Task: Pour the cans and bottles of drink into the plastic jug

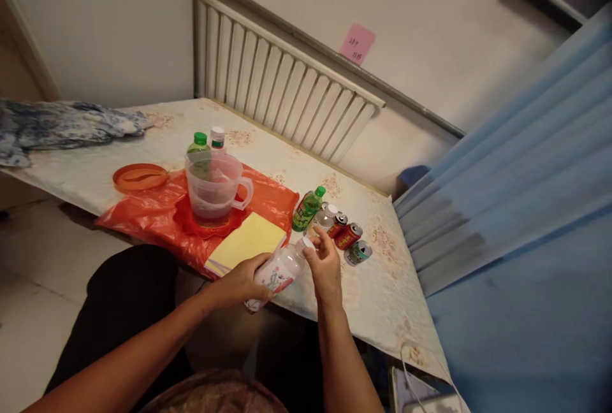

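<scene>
A clear plastic bottle (281, 271) with a pinkish printed label is tilted over the table's front edge. My left hand (241, 284) is wrapped round its body. The fingers of my right hand (326, 268) are closed at the white bottle cap (305, 245), which sits at the bottle's neck. Just beyond my right hand are a green-labelled bottle (308, 210), another clear bottle with a white cap (331, 211), red cans (352, 234) and a green-and-silver can (358, 252). Yellow paper (249, 242) lies beside my left hand.
A clear plastic jug (210, 187) stands on a red tray (179, 217) over red plastic sheeting (134, 209). Behind it are a green-capped bottle (199, 141) and a white-capped bottle (217, 137). An orange lid (140, 176) and patterned cloth (71, 125) lie left. A blue curtain (516, 209) hangs right.
</scene>
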A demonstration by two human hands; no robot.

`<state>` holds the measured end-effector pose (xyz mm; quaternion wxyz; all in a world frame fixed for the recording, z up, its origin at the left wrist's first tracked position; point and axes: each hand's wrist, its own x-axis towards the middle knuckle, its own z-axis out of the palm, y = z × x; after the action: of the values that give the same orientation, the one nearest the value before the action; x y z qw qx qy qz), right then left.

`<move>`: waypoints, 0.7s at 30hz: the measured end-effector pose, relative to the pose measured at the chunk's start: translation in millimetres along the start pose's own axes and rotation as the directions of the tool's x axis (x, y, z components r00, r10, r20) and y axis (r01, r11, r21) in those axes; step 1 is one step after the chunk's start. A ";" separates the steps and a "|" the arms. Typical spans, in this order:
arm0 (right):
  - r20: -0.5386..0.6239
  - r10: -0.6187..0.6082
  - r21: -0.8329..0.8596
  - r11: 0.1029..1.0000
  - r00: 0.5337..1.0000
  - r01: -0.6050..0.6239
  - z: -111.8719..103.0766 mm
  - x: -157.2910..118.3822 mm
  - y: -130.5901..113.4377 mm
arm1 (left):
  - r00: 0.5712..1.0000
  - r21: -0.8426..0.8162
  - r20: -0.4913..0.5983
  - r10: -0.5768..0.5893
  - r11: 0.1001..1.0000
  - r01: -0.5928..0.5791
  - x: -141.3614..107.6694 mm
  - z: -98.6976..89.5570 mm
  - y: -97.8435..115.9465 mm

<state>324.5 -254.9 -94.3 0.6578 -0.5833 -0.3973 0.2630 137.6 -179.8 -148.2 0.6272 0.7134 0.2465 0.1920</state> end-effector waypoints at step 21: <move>0.030 0.265 -0.113 0.959 0.964 -0.260 0.8 -46.1 37.3 | 0.994 0.076 -0.056 0.098 0.993 -0.093 25.5 32.0 -12.9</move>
<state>303.0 -285.1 -140.6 0.5757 -0.6594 -0.3447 0.3390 175.4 -189.1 -166.4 0.5831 0.7408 0.2376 0.2339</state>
